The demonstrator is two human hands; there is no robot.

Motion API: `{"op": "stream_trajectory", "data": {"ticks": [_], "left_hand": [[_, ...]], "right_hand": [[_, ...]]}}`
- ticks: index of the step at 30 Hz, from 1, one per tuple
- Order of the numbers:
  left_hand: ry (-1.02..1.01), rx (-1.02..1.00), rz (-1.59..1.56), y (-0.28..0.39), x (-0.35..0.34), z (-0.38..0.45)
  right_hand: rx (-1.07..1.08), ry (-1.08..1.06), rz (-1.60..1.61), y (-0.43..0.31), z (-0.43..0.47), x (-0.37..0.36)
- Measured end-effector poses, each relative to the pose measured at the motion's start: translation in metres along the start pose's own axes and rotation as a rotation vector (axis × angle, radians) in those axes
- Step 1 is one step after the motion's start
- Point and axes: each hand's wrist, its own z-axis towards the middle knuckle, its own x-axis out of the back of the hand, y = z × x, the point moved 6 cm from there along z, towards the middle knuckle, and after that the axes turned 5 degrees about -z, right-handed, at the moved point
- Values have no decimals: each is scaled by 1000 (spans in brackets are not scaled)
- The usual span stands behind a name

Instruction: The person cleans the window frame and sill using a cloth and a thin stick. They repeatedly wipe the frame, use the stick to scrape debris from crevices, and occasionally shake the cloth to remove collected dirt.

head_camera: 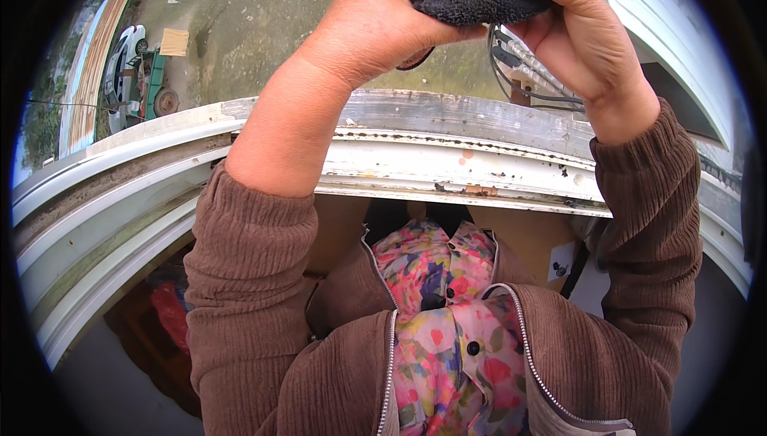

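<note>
Both hands hold a dark grey fleecy fabric item (479,4), folded or bunched, above and beyond the window sill; its upper part is cut off by the picture's edge. My left hand (377,25) grips it from the left, with the thumb along its lower side. On the right, my right hand (578,34) has its thumb on top and its fingers curled beneath. A small reddish-brown rounded edge (416,59) shows under my left hand; whether it belongs to the fabric item I cannot tell.
Below my arms runs a white window frame (413,160) with dirty tracks and loose debris. Outside it is a grey ledge (461,106). Dark cables (509,85) hang near my right wrist. Far below are a green cart (154,85) and a white car (127,52).
</note>
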Motion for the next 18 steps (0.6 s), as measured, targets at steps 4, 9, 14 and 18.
{"op": "stream_trajectory", "data": {"ticks": [4, 9, 14, 18], "left_hand": [[-293, 324, -372, 39, 8, 0], [1, 33, 54, 11, 7, -1], [-55, 148, -507, -2, 2, 14], [-128, 560, -851, -15, 4, 2]], "right_hand": [[7, -80, 52, -7, -2, -1], [-83, -207, 103, -7, -3, 2], [162, 148, -597, -31, -14, 6], [941, 122, -1755, -57, -35, -21]]}}
